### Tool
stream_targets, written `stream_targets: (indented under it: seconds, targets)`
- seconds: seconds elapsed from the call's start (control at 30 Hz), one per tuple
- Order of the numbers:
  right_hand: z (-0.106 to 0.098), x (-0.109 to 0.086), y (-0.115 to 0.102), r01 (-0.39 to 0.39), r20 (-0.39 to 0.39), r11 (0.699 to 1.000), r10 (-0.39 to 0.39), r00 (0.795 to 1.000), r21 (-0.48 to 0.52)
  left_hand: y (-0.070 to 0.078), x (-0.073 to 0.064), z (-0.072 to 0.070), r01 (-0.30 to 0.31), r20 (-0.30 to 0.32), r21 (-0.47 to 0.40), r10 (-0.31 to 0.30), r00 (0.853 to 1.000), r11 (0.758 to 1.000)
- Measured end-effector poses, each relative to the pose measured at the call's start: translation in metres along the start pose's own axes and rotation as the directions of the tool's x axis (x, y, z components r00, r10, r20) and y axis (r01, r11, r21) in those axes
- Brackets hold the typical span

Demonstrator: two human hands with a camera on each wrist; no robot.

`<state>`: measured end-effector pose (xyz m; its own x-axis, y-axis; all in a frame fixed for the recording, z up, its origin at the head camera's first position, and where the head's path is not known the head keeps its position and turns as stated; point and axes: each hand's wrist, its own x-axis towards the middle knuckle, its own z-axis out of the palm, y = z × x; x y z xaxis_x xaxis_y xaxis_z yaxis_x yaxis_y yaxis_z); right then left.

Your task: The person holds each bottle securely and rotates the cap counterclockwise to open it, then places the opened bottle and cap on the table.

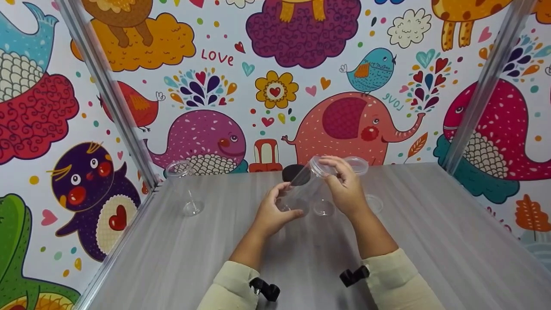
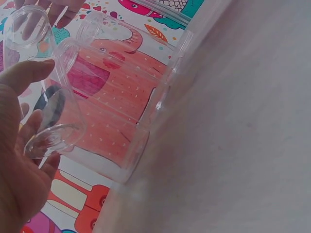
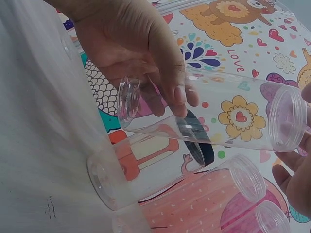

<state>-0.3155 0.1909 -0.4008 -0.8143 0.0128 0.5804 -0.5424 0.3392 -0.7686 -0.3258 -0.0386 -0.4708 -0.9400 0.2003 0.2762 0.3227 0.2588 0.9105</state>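
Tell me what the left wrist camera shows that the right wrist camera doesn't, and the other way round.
Only the left wrist view shows the orange leaf on the wall and, through clear jars, the elephant's face. Only the right wrist view shows the red word LOVE and the orange cloud. Both show the left hand and right hand holding one clear jar, the black-lidded jar, two more jars beside that one, and the table.
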Motion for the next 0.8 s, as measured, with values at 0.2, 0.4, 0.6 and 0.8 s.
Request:
stream_targets:
  seconds: [0.2, 0.4, 0.6, 0.8]
  targets:
    - [-0.0008, 0.0005, -0.0016, 0.021, -0.022, 1.000, -0.021, 1.000, -0.014, 0.0012, -0.0013, 0.0002, -0.003, -0.007, 0.007, 0.003, 1.000, 1.000]
    - [-0.0016, 0.0017, -0.0013, -0.025, -0.076, 0.990, 0.014, 0.997, -0.136, 0.0020, -0.0017, 0.0002, -0.006, -0.001, 0.013, 0.006, 1.000, 1.000]
    - [-0.0015, 0.0019, -0.0030, -0.099, -0.056, 0.979, 0.090, 0.994, -0.178, 0.0020, -0.0018, 0.0002, -0.011, 0.007, 0.015, 0.011, 1.000, 1.000]
    - [-0.0014, 0.0009, -0.0053, -0.098, -0.042, 0.984, 0.092, 0.995, -0.149, 0.0021, -0.0022, -0.0001, -0.011, 0.006, 0.018, 0.011, 1.000, 1.000]
